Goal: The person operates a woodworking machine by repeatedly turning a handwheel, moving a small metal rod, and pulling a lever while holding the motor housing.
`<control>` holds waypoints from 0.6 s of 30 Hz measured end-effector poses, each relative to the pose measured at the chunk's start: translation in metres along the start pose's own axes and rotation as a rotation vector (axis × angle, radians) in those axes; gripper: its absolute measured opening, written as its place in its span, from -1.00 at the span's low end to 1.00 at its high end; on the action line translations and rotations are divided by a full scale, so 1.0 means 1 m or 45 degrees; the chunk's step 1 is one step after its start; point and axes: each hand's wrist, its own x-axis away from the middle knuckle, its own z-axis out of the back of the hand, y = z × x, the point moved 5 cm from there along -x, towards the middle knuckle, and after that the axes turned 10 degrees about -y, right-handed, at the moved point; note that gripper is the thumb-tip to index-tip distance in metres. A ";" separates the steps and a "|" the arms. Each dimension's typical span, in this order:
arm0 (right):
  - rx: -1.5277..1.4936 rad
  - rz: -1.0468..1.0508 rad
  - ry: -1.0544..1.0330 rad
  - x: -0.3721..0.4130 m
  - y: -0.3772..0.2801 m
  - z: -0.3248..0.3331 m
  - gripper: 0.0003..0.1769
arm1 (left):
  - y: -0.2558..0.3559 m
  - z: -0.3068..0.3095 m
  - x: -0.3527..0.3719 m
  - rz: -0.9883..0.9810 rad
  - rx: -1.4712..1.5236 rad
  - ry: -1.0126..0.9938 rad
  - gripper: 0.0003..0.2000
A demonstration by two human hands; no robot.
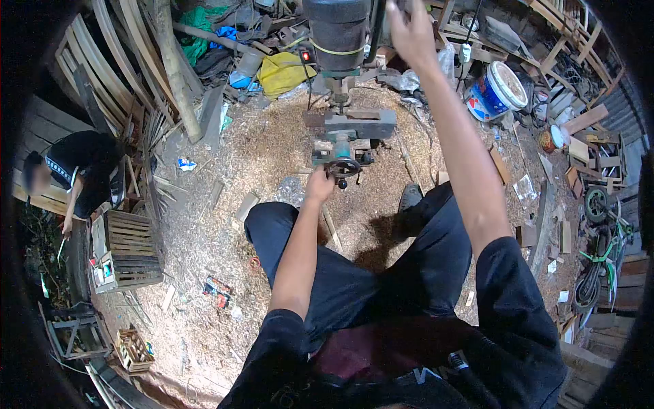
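A drilling or mortising machine with a dark motor housing (335, 34) stands at the top centre, its bit pointing down at a wooden piece (360, 116) in the grey vise (371, 127). Below the vise is a black handwheel (342, 168). My left hand (319, 185) is closed on the left rim of that wheel. Raised at the machine's upper right, my right hand (412, 34) is beside a dark lever part at the frame's top edge; its fingers are partly cut off, and their grip cannot be made out.
Wood shavings cover the floor (225, 238). A white-and-blue bucket (497, 92) stands right of the machine, a green motorbike (603, 252) farther right. At left, another person (85, 163) bends near a slatted crate (136, 249). A red-and-black tool (218, 291) lies at lower left.
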 end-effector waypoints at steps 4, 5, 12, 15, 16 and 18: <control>0.045 -0.471 -0.422 0.151 0.049 -0.040 -0.70 | -0.019 0.001 0.001 0.130 -0.014 0.000 -0.60; 0.102 -0.718 -0.614 0.199 0.041 -0.048 -0.70 | -0.026 0.001 -0.001 0.091 -0.046 0.044 -0.60; 0.212 -1.296 -1.121 0.437 0.024 -0.113 -0.25 | -0.102 -0.044 -0.048 0.115 0.348 -0.140 -0.46; 0.220 -1.430 -1.125 0.435 0.011 -0.118 -0.12 | -0.109 -0.050 -0.045 0.264 0.425 -0.185 -0.37; 0.165 -1.476 -1.113 0.440 0.011 -0.118 -0.11 | -0.096 -0.041 -0.040 0.424 0.491 -0.219 -0.34; 0.066 -1.331 -0.829 0.436 0.007 -0.110 -0.25 | -0.097 -0.038 -0.046 0.572 0.550 -0.262 -0.26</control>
